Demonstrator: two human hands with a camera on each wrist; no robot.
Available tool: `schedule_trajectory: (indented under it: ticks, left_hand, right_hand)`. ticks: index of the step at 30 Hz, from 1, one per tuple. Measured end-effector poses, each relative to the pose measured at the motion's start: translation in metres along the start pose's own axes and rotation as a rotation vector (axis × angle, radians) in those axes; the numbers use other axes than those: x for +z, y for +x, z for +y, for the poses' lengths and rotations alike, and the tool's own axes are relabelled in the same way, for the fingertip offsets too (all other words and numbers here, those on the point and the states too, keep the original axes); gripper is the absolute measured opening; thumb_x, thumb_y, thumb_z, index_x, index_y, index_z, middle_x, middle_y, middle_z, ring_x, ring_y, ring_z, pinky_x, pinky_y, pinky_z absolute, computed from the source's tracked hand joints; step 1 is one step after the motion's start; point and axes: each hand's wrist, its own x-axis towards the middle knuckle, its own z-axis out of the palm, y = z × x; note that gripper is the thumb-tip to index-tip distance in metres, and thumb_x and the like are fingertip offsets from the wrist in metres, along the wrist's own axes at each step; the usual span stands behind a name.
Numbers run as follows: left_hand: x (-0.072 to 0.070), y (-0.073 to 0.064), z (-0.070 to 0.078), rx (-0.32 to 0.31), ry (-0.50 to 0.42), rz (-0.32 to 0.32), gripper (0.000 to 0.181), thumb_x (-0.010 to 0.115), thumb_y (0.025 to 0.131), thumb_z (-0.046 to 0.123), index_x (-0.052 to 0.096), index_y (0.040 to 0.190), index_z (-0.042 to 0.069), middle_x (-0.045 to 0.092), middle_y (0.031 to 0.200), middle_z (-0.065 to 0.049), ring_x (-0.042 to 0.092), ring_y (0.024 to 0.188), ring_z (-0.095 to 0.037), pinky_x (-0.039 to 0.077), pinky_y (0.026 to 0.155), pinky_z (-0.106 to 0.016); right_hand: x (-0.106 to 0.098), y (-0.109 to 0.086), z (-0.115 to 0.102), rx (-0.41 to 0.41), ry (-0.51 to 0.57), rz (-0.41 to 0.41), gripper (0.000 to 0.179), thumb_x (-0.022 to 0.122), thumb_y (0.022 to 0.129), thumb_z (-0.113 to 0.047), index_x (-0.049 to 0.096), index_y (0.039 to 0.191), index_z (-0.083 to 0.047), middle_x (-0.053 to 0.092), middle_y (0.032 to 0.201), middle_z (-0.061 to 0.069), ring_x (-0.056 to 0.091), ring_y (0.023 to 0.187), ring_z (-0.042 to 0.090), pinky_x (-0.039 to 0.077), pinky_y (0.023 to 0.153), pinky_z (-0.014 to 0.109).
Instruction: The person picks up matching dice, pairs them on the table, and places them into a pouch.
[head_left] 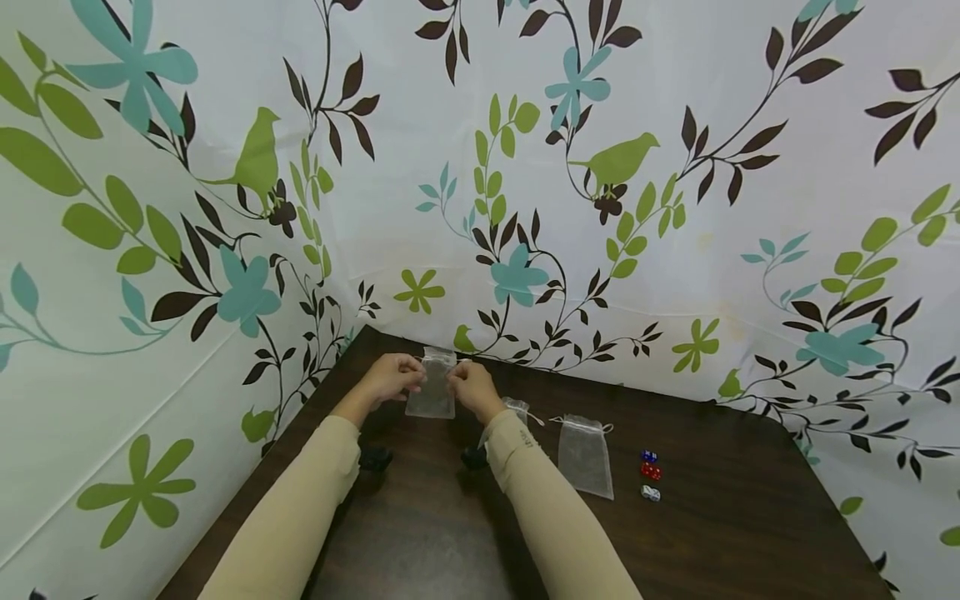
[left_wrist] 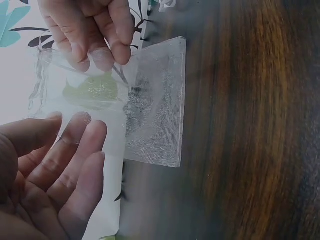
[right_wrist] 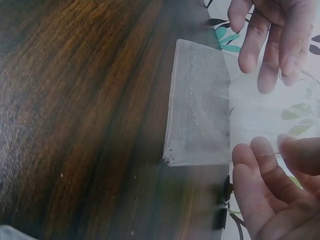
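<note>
A sheer white drawstring pouch [head_left: 431, 396] hangs above the far left part of the table, held between both hands. My left hand [head_left: 392, 377] pinches its left side near the top with thumb and fingertips. On the opposite side my right hand [head_left: 474, 388] pinches it the same way; a thin string shows at the fingertips in the right wrist view. The pouch's lower end [right_wrist: 200, 105] looks flat, and nothing shows inside. A second sheer pouch [head_left: 517, 406] lies partly hidden behind the right forearm. Right of it, a third pouch [head_left: 585, 458] lies flat with its strings out.
Blue dice [head_left: 648, 456], red dice [head_left: 651, 472] and whitish dice [head_left: 650, 493] lie in small groups on the dark wood table [head_left: 720, 517], right of the third pouch. A patterned white cloth [head_left: 660, 275] rises behind the table's back edge and along its left side.
</note>
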Motion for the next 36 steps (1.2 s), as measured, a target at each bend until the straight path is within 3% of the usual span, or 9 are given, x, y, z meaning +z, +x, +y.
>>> schedule_trajectory:
  ticks: [12,23,28,36]
  left_hand:
    - [-0.0030,-0.0008,-0.0013,0.041,0.042,-0.007,0.012,0.064,0.101,0.012,0.071,0.106,0.004,0.072,0.110,-0.014,0.071,0.092,-0.020,0.057,0.078,-0.040]
    - [-0.0044,-0.0038,-0.0035,0.091,0.057,-0.020,0.020,0.065,0.101,0.017,0.070,0.114,0.002,0.070,0.111,-0.011,0.067,0.100,-0.027,0.056,0.085,-0.047]
    - [-0.0050,-0.0025,-0.0013,0.110,0.068,-0.022,0.018,0.065,0.101,0.015,0.071,0.113,0.002,0.070,0.112,-0.010,0.067,0.098,-0.025,0.056,0.083,-0.044]
    - [-0.0085,-0.0019,-0.0012,0.136,0.094,-0.016,0.020,0.062,0.102,0.011,0.070,0.116,0.000,0.062,0.133,-0.017,0.062,0.113,-0.032,0.056,0.087,-0.045]
  right_hand:
    - [-0.0001,-0.0041,-0.0051,-0.031,-0.015,-0.004,0.015,0.056,0.102,-0.001,0.068,0.101,0.008,0.066,0.086,0.009,0.060,0.076,0.016,0.052,0.070,0.033]
    - [-0.0032,-0.0064,-0.0048,0.010,-0.014,-0.028,0.017,0.054,0.104,-0.006,0.069,0.107,0.002,0.067,0.098,0.010,0.065,0.090,0.024,0.055,0.082,0.042]
    - [-0.0053,-0.0064,-0.0022,0.007,0.001,-0.021,0.017,0.055,0.104,-0.007,0.069,0.108,0.002,0.067,0.101,0.012,0.064,0.093,0.027,0.054,0.082,0.043]
    - [-0.0066,-0.0037,-0.0042,0.007,-0.057,-0.022,0.022,0.056,0.105,-0.012,0.070,0.104,0.005,0.066,0.104,0.015,0.061,0.091,0.023,0.052,0.079,0.041]
